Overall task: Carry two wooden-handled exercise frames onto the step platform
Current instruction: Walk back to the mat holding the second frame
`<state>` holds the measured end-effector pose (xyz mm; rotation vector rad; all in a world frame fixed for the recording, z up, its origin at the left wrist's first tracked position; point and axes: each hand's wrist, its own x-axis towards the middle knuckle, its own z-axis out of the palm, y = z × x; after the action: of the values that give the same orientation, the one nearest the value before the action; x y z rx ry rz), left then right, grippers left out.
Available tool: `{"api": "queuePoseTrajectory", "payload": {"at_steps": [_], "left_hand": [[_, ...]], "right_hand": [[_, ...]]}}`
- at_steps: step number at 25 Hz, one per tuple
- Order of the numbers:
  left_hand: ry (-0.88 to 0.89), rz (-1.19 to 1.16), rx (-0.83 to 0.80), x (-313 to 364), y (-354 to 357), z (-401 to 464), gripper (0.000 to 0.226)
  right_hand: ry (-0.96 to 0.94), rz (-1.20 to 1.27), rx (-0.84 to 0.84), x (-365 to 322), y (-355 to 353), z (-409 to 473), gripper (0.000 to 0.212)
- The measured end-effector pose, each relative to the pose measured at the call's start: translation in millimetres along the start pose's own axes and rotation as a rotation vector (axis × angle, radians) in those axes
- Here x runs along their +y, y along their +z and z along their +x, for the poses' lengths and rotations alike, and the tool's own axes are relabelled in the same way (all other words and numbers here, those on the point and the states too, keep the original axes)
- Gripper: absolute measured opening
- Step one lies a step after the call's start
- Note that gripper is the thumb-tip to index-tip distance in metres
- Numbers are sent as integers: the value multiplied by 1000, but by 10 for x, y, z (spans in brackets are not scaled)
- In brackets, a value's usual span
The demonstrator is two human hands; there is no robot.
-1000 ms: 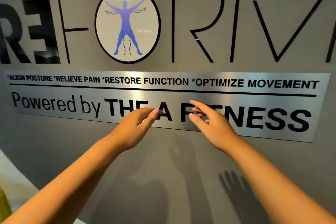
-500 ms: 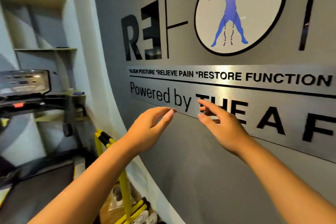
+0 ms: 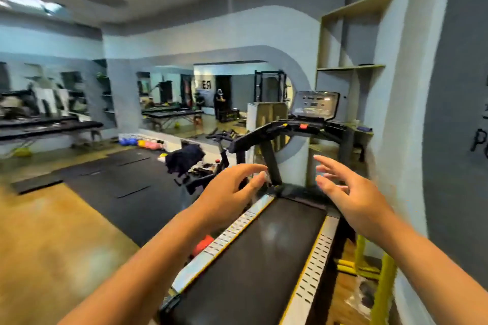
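My left hand point(image 3: 229, 190) and my right hand point(image 3: 351, 192) are both held out in front of me over a treadmill, fingers spread, holding nothing. A yellow tubular frame point(image 3: 380, 277) stands low on the right between the treadmill and the wall; I cannot tell whether it has wooden handles. No step platform shows in this blurred view.
The black treadmill point(image 3: 253, 266) with its console point(image 3: 315, 105) fills the space ahead. Left of it stand an exercise bike point(image 3: 200, 166), black floor mats point(image 3: 116, 179) and wooden floor. Massage tables point(image 3: 47, 126), coloured balls point(image 3: 142, 143) and wall mirrors line the far side. A grey wall point(image 3: 454, 140) rises on the right.
My view has swung left from the grey wall sign to the gym room and treadmill. Both hands stay raised and empty, now a little wider apart.
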<state>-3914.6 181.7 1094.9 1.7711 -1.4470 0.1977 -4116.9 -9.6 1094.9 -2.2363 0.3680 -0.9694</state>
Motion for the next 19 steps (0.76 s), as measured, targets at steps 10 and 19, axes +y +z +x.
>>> {"api": "queuePoseTrajectory", "payload": {"at_steps": [10, 19], "left_hand": [[-425, 341, 247, -1087, -2013, -1448, 44], [-676, 484, 347, -2178, -3139, -2192, 48]], "right_hand": [[-273, 312, -452, -1275, 2719, 845, 53], [-358, 501, -651, -2072, 4755, 1394, 58]]}}
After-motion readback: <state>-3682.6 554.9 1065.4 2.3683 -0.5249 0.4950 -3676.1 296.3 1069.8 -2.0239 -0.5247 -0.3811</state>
